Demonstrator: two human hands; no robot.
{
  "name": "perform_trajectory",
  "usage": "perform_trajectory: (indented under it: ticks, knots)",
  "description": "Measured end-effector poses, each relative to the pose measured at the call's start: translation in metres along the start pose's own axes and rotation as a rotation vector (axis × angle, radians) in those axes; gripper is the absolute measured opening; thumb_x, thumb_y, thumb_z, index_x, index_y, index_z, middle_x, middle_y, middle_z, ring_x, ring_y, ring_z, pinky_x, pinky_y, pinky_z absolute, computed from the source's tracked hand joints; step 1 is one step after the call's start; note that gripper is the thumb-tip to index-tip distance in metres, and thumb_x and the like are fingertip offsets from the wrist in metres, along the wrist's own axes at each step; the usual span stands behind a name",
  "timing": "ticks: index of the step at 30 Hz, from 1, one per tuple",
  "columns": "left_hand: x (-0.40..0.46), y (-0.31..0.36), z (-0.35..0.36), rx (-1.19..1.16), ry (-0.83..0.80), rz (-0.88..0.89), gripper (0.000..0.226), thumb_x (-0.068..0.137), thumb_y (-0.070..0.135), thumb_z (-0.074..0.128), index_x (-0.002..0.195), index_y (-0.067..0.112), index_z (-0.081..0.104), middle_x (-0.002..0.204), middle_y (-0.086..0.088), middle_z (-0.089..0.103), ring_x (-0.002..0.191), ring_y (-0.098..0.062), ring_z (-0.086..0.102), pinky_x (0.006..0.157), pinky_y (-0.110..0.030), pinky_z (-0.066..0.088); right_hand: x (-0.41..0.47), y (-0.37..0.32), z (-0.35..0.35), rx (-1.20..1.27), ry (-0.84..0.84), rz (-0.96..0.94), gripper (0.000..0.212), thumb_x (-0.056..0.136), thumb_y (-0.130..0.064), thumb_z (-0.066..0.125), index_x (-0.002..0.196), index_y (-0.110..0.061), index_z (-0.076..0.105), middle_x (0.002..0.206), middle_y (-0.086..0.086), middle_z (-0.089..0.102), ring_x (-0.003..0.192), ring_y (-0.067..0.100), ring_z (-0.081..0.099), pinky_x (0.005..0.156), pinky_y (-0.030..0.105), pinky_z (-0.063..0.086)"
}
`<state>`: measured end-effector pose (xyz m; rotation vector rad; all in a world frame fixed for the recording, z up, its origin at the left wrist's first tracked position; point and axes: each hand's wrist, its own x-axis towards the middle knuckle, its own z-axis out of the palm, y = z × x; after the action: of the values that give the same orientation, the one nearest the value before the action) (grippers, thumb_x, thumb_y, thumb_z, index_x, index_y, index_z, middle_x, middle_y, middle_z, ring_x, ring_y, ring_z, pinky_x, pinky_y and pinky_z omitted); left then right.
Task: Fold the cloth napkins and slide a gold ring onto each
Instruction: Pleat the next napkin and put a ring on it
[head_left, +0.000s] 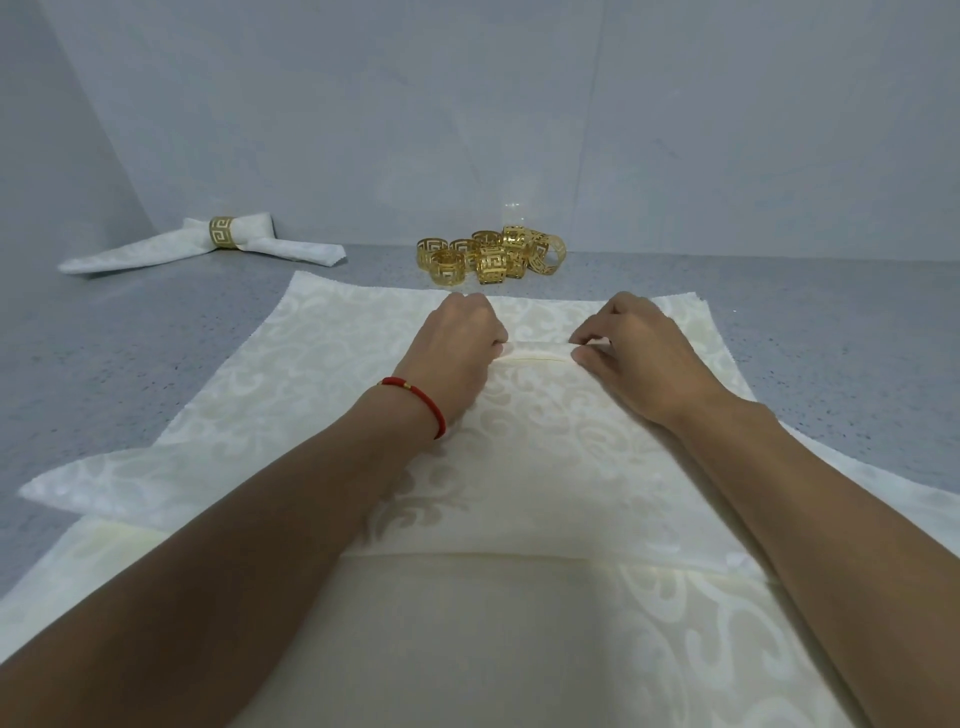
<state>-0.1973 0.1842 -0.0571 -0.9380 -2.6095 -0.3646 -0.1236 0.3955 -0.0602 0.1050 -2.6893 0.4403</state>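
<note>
Nearest the camera, a stack of cream damask napkins (519, 623) is lying spread over the grey speckled counter (130, 332), with the person's forearms reaching across it. On the top napkin (332, 353), the left hand (457, 348) and right hand (639, 353) are pinching the middle of the cloth with curled fingers, raising a small ridge (535, 358) between them. A red cord bracelet (423, 402) is sitting on the left wrist. Beyond the napkin, a cluster of loose gold rings (488, 257) is waiting near the wall. At the far left, one finished napkin (208, 247) is resting with its ring (223, 234) already on. Judging by this, one piece is done, the current one is just beginning to be gathered, and several napkins and rings are remaining.
</note>
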Motion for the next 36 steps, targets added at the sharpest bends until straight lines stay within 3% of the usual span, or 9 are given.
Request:
perform_trajectory:
  ticks: [4,7,11,14,20,23,27,33,36]
  knots:
    - [-0.008,0.006,-0.009,0.055,0.032,0.044,0.007,0.097,0.012,0.058,0.096,0.019,0.058,0.096,0.000,0.064,0.097,-0.026,0.055,0.086,-0.040,0.041,-0.003,-0.002,-0.008,-0.085,-0.020,-0.060,0.006,0.094,-0.017,0.064,0.096,-0.023,0.064,0.097,-0.008,0.062,0.101,0.021,0.054,0.090,0.041,0.034]
    - [-0.016,0.005,-0.015,0.125,0.091,0.108,0.033,0.081,-0.004,0.063,0.088,0.025,0.047,0.085,0.006,0.060,0.083,-0.023,0.055,0.079,-0.036,0.034,-0.007,-0.005,-0.013,-0.163,-0.019,-0.125,0.019,0.087,-0.006,0.062,0.094,-0.024,0.061,0.092,-0.009,0.060,0.094,0.021,0.053,0.087,0.042,0.036]
    - [-0.019,0.010,-0.028,0.166,-0.063,0.167,0.043,0.070,-0.013,0.056,0.089,0.025,0.050,0.089,0.007,0.056,0.085,-0.020,0.051,0.076,-0.032,0.028,-0.010,-0.009,-0.023,-0.244,-0.096,-0.149,0.020,0.085,-0.011,0.064,0.093,-0.029,0.066,0.097,-0.009,0.057,0.098,0.018,0.050,0.084,0.037,0.031]
    - [-0.020,0.004,-0.032,0.016,-0.154,0.133,0.027,0.084,-0.003,0.053,0.094,0.020,0.062,0.098,0.005,0.061,0.093,-0.019,0.055,0.079,-0.035,0.043,-0.012,-0.011,-0.028,-0.139,-0.200,-0.030,0.011,0.087,-0.021,0.060,0.092,-0.030,0.065,0.095,-0.012,0.059,0.094,0.016,0.053,0.089,0.038,0.037]
    - [-0.031,0.005,-0.025,-0.280,0.037,-0.078,0.029,0.094,0.010,0.058,0.121,0.018,0.069,0.094,0.001,0.070,0.089,-0.018,0.062,0.084,-0.035,0.050,-0.011,-0.007,-0.026,-0.044,-0.177,-0.007,0.016,0.096,-0.027,0.065,0.108,-0.025,0.076,0.085,-0.010,0.059,0.088,0.018,0.057,0.087,0.044,0.051]
    - [-0.030,0.002,-0.023,-0.092,-0.052,-0.005,0.017,0.098,0.015,0.057,0.107,0.009,0.071,0.112,-0.006,0.061,0.106,-0.026,0.053,0.091,-0.041,0.047,-0.010,-0.009,-0.029,-0.048,-0.178,0.011,0.010,0.092,-0.029,0.068,0.099,-0.025,0.074,0.098,-0.005,0.057,0.097,0.018,0.054,0.089,0.042,0.045]
    - [-0.032,0.001,-0.027,0.002,0.007,0.052,0.004,0.094,0.019,0.061,0.097,0.021,0.059,0.092,0.006,0.059,0.098,-0.022,0.049,0.082,-0.034,0.034,-0.014,-0.015,-0.030,-0.128,-0.126,-0.066,0.005,0.086,-0.017,0.064,0.090,-0.021,0.065,0.086,-0.011,0.061,0.087,0.021,0.058,0.081,0.041,0.045]
    - [-0.034,0.007,-0.045,0.120,-0.083,0.228,0.032,0.087,0.002,0.060,0.108,0.026,0.057,0.090,0.015,0.047,0.097,-0.016,0.048,0.077,-0.031,0.028,-0.013,-0.026,-0.041,-0.275,-0.285,-0.139,0.015,0.085,-0.012,0.065,0.090,-0.026,0.060,0.090,-0.010,0.055,0.092,0.019,0.052,0.077,0.035,0.037]
    - [-0.038,0.007,-0.051,0.103,-0.209,0.225,0.034,0.085,0.003,0.058,0.104,0.030,0.062,0.094,0.014,0.056,0.096,-0.012,0.051,0.078,-0.029,0.032,-0.020,-0.029,-0.052,-0.215,-0.392,-0.091,0.011,0.088,-0.022,0.066,0.096,-0.028,0.062,0.089,-0.013,0.058,0.085,0.014,0.056,0.079,0.035,0.048]
